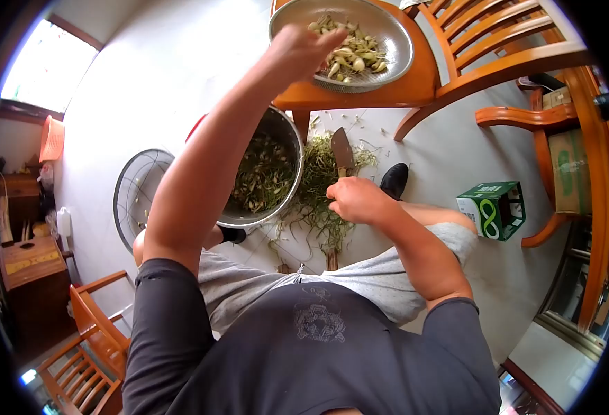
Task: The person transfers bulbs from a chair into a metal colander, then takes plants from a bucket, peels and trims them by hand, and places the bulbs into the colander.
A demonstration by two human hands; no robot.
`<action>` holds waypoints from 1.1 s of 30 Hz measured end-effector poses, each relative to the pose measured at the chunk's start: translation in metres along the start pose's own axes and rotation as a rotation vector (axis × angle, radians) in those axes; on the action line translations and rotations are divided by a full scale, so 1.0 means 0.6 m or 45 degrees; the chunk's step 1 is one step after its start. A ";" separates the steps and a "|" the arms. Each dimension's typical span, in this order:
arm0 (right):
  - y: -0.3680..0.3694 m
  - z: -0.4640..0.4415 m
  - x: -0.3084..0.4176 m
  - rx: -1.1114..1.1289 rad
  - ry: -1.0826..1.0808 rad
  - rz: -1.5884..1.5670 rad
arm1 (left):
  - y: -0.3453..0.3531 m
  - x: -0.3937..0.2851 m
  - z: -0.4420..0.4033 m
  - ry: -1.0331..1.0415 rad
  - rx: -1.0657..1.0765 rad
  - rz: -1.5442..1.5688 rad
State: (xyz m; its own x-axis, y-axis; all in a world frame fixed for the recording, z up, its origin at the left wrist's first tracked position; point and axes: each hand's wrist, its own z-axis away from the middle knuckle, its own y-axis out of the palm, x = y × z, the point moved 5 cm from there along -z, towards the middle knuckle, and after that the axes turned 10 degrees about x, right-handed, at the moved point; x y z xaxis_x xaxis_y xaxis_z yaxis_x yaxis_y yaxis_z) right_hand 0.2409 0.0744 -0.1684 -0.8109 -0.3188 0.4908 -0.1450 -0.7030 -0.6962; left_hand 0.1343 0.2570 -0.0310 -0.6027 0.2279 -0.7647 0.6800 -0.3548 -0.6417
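Note:
My left hand reaches over the near left rim of a metal strainer bowl, its fingers stretched out and slightly blurred. Inside the bowl lie small whitish-green bulbs with short stems, like small onions. My right hand is closed round the handle of a knife, whose broad, dark blade points away from me. Beneath the knife, a heap of cut green stems and roots covers the floor. Partly behind my left forearm stands a large metal pot holding more bulbs with long greens.
An orange wooden chair carries the strainer bowl. On the left is a wire-like round basket, partly hidden by my arm. A green carton sits to the right, near my knee. Another wooden chair stands at lower left.

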 end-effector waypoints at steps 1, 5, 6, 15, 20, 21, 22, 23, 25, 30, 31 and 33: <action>0.002 0.002 0.002 0.036 -0.018 0.017 | -0.012 -0.004 -0.015 0.212 -0.201 -0.170; 0.003 0.015 0.008 0.084 -0.060 0.041 | -0.022 0.048 0.051 -0.131 -0.023 0.028; -0.003 0.019 0.012 0.113 -0.045 0.038 | -0.005 0.106 0.064 -0.295 0.122 0.067; 0.013 0.008 0.019 0.117 -0.141 -0.020 | 0.301 0.574 0.218 -1.018 0.391 0.443; 0.012 -0.010 0.022 0.104 -0.129 -0.016 | 0.340 0.603 0.220 -0.993 0.334 -0.200; 0.012 -0.012 0.023 0.126 -0.120 -0.022 | 0.343 0.602 0.221 -1.042 0.315 -0.238; 0.010 -0.014 0.025 0.148 -0.114 -0.028 | 0.343 0.603 0.223 -1.093 0.294 -0.277; 0.009 -0.015 0.027 0.168 -0.109 -0.034 | 0.343 0.604 0.223 -1.103 0.311 -0.253; 0.003 -0.015 0.030 0.158 -0.113 -0.013 | 0.341 0.605 0.223 -1.119 0.342 -0.211; -0.018 -0.018 0.040 -0.053 -0.173 -0.015 | 0.251 0.534 0.242 -0.989 0.191 0.219; -0.025 -0.020 0.044 -0.161 -0.214 -0.028 | 0.232 0.515 0.250 -1.021 0.209 0.371; -0.041 -0.027 0.054 -0.377 -0.305 -0.079 | 0.193 0.468 0.264 -0.888 0.179 0.563</action>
State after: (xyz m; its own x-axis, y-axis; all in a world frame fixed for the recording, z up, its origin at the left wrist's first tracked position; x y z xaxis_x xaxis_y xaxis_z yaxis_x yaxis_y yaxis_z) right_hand 0.2093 0.0918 -0.1438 -0.6452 -0.4452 0.6209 -0.3756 -0.5228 -0.7652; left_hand -0.0225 0.1362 -0.3107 -0.4444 -0.5559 -0.7025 0.8838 -0.4000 -0.2425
